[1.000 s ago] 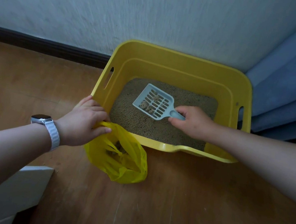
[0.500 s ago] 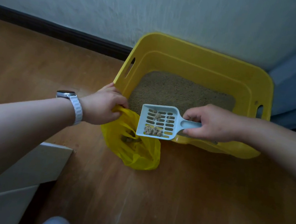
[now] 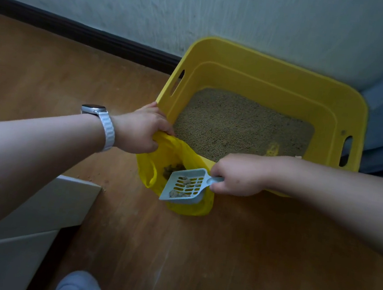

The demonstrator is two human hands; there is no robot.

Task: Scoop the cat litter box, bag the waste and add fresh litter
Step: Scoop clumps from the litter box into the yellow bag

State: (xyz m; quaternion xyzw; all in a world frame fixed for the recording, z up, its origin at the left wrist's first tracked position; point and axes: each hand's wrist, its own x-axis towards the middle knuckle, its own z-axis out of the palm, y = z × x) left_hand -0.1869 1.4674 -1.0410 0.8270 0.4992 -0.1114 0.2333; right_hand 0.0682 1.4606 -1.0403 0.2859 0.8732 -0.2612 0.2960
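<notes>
left hand [image 3: 141, 130] grips yellow bag [image 3: 180, 150] rim | right hand [image 3: 239, 174] fingers clench scoop [image 3: 186, 186] handle | clumps over bag mouth

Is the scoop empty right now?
No, pale clumps lie on the scoop, which the right hand holds over the bag.

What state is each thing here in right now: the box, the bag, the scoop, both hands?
litter box, open-topped, holding litter
bag, mouth held open, dark clumps inside
scoop, loaded, over the bag's mouth
left hand, grips the bag's edge
right hand, grips the scoop's handle
</notes>
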